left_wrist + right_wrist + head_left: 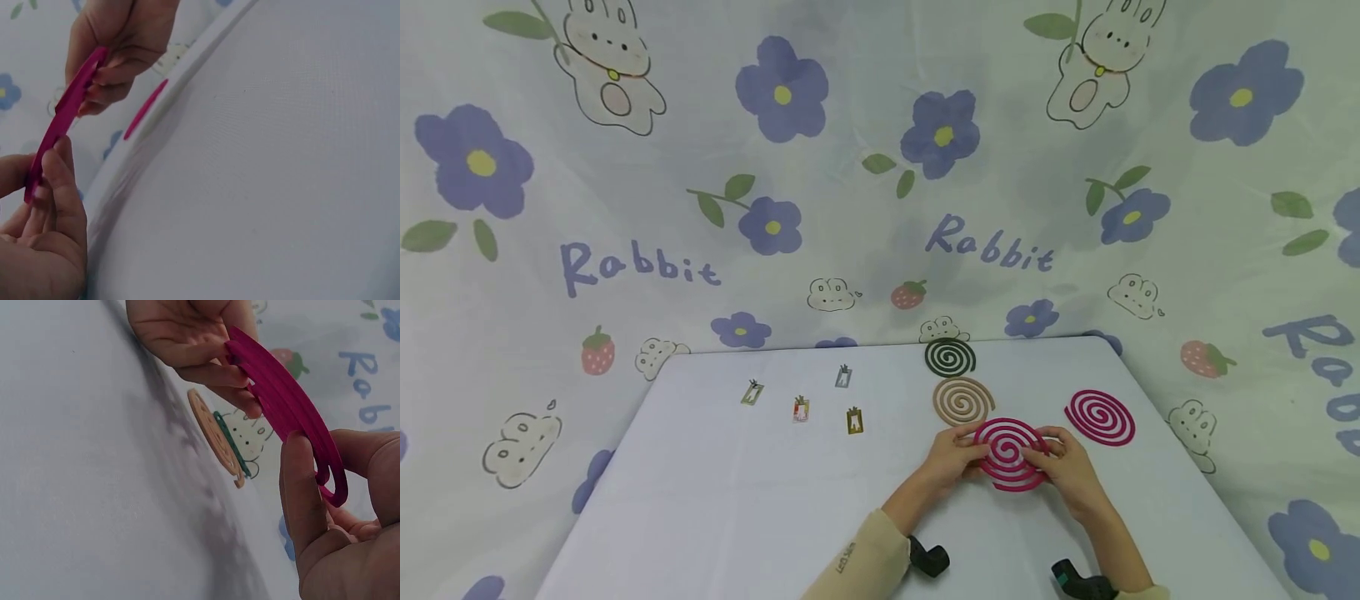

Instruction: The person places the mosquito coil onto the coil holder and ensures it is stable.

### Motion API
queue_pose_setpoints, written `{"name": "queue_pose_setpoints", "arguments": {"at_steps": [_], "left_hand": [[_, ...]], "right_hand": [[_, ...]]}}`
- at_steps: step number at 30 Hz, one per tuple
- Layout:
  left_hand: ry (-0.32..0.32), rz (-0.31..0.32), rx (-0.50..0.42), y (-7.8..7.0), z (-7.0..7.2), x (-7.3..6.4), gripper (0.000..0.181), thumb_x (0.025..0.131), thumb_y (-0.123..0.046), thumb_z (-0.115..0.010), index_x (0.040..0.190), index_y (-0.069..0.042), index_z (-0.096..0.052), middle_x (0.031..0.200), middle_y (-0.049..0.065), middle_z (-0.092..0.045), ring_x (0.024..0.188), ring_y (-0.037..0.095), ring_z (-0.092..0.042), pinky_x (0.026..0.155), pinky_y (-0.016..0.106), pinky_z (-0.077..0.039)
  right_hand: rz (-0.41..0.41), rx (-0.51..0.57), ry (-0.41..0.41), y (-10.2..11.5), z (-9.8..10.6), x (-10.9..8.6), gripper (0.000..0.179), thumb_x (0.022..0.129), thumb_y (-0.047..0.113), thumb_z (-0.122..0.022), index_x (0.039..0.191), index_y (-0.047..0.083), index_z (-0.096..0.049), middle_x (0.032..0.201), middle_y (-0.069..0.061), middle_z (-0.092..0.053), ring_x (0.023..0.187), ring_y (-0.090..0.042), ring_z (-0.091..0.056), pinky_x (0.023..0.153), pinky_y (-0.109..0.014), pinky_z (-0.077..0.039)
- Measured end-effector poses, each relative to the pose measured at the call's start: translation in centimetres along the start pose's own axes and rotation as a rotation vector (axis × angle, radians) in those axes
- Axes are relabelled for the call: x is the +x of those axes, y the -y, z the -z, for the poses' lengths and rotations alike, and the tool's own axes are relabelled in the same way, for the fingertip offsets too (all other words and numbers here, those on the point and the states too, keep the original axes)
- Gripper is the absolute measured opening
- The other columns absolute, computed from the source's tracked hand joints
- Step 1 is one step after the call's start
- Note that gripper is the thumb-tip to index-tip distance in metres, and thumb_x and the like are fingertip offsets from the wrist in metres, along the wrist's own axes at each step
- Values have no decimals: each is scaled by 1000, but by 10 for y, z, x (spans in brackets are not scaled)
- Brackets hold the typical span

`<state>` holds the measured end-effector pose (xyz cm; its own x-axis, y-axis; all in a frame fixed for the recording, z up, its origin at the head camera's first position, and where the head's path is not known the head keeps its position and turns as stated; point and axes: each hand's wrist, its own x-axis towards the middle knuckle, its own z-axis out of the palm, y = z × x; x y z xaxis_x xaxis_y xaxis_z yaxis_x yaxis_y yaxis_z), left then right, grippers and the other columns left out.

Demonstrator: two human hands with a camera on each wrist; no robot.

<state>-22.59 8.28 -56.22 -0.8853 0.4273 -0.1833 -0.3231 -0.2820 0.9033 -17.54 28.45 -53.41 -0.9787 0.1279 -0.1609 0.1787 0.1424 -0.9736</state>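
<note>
A magenta mosquito coil [1009, 451] is held up off the white table between both hands, its spiral face towards the head camera. My left hand [953, 457] pinches its left edge, thumb on the near face and fingers behind. The right hand [1067, 468] grips the opposite edge the same way. Edge-on in the right wrist view, the magenta coil [287, 400] looks like a thick curved band; whether it is one coil or a nested pair, I cannot tell. Just beyond the hands lies a tan coil [962, 402], its near edge close to the left fingers.
A dark green coil [950, 357] lies at the table's back edge. Another magenta coil [1101, 417] rests to the right. Several small metal coil stands [801, 409] are spread over the back left. A patterned cloth [865, 225] hangs behind the white table [715, 517].
</note>
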Motion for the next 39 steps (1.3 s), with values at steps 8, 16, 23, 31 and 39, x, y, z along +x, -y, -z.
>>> {"name": "queue_pose_setpoints", "arguments": {"at_steps": [8, 16, 23, 31, 39], "left_hand": [[6, -10, -21, -7, 11, -4, 41, 90, -2, -67, 130, -3, -58, 105, 14, -70, 77, 15, -66, 62, 26, -54], [28, -10, -32, -10, 23, -9, 38, 89, 0, -67, 126, 1, -58, 108, 14, -69, 83, 16, -65, 66, 27, -54], [20, -30, -57, -11, 33, -14, 32, 90, 0, -65, 121, 7, -60, 106, 14, -69, 87, 15, -64, 70, 26, -54], [-19, -38, -57, -11, 44, -21, 31, 90, -1, -65, 119, 10, -60, 103, 12, -68, 88, 15, -64, 74, 26, -54], [-51, -18, -63, -15, 52, -28, 30, 90, -3, -66, 117, 9, -61, 103, 10, -67, 88, 15, -63, 74, 27, -54]], "right_hand": [[6, 22, 48, 3, -12, -1, 63, 87, 18, -75, 140, 5, -43, 118, -20, -60, 95, -20, -65, 75, -30, -56], [-16, 40, 40, 6, -26, -1, 57, 88, 18, -74, 132, -2, -46, 120, -19, -60, 96, -19, -64, 76, -29, -56], [-52, 57, 47, 4, -35, 0, 48, 87, 21, -75, 120, -2, -49, 110, -15, -63, 93, -21, -63, 74, -29, -56], [-73, 71, 73, 10, -51, -4, 42, 90, 18, -72, 115, -5, -49, 107, -16, -67, 91, -21, -65, 73, -29, -56], [-73, 97, 111, 10, -64, -3, 42, 90, 18, -71, 118, -5, -51, 108, -17, -67, 91, -23, -66, 75, -32, -57]]}}
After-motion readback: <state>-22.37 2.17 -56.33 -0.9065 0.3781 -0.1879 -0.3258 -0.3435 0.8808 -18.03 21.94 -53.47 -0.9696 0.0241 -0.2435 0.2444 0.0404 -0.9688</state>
